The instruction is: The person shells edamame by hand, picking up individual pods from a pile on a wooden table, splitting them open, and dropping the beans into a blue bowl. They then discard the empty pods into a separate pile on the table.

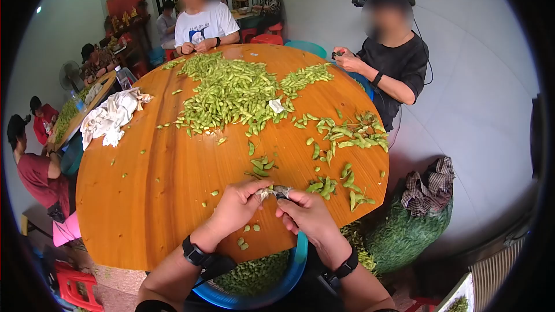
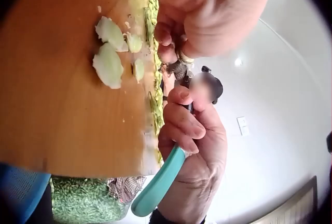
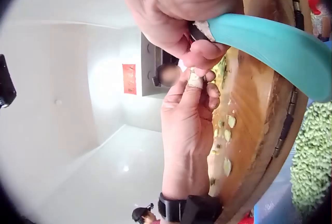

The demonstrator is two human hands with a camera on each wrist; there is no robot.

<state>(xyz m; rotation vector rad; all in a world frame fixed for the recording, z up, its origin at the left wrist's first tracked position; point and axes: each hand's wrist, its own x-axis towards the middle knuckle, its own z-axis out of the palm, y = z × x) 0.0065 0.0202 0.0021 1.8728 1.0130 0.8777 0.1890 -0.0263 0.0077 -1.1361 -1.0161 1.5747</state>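
Note:
Above the near table edge, my left hand [image 1: 234, 208] and right hand [image 1: 310, 214] meet at the fingertips. In the left wrist view, the fingers of my right hand [image 2: 192, 136] curl round a tool with a teal handle [image 2: 158, 185]. A dark, rough piece [image 2: 178, 70] lies between both hands' fingertips; what it is I cannot tell. My left hand [image 3: 188, 125] pinches there, with something whitish [image 3: 195, 79] at its thumb tip. Loose green beans [image 1: 243, 244] lie by the left wrist, and pods [image 1: 324, 187] lie beyond the right hand.
A large pile of green pods [image 1: 231, 89] covers the table's far middle. White cloth [image 1: 113, 115] lies at left. Below the near edge is a blue basin [image 1: 302, 260] of shelled beans; a green sack [image 1: 413, 231] stands right. Several people sit around.

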